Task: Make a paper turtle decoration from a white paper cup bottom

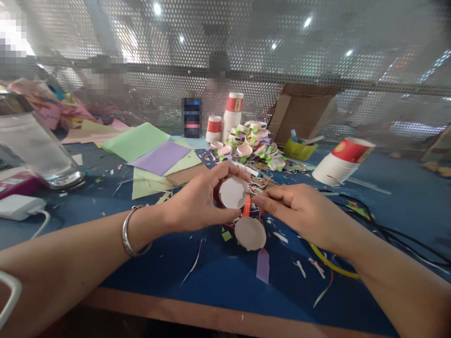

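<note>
My left hand (199, 202) is closed around a cut-down paper cup (232, 192), its round white bottom facing me. My right hand (294, 211) pinches something thin at the cup's right edge; a red strip (247, 205) hangs just below the fingers. What the right fingers hold is too small to name. A second cut cup bottom (250, 233) lies on the blue table (211, 277) right under both hands. A silver bangle (130, 232) sits on my left wrist.
A pile of finished cup pieces with green and purple bits (252, 143) stands behind the hands. Upright red-and-white cups (230, 115), a tipped cup (340, 162), coloured paper sheets (155, 152), a glass jar (33, 145), black cables (387, 225) and paper scraps surround them.
</note>
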Demonstrator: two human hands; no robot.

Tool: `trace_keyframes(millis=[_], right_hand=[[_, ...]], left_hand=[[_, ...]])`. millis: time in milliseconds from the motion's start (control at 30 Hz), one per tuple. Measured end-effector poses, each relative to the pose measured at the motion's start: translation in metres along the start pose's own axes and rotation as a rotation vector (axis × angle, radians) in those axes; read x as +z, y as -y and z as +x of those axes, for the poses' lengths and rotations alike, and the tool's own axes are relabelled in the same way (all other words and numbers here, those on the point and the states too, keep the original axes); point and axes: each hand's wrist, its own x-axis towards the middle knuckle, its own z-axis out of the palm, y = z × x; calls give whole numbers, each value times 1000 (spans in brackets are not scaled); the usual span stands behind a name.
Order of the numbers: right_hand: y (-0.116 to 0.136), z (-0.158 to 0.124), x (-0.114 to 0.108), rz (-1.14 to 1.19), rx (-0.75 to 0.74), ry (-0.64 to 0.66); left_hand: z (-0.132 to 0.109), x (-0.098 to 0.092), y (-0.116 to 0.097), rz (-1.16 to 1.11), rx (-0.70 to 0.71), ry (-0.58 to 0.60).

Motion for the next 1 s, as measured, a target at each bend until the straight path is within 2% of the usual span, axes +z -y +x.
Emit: trace_keyframes(millis=[200, 367, 600, 767, 1000], right_hand=[[2, -1, 0, 5, -32, -56], [1, -1, 1, -16, -52, -87], [2, -1, 5, -13, -27, -154], [3, -1, 7, -20, -58, -138], [4, -3, 7, -51, -102, -163]], left_hand=[[-1, 2, -5, -296, -121, 25], [0, 4, -10, -447, -216, -33], [2, 6, -2, -423, -322, -250], [2, 8, -2, -478, -323, -230], [1, 8, -5, -305, -244, -218]])
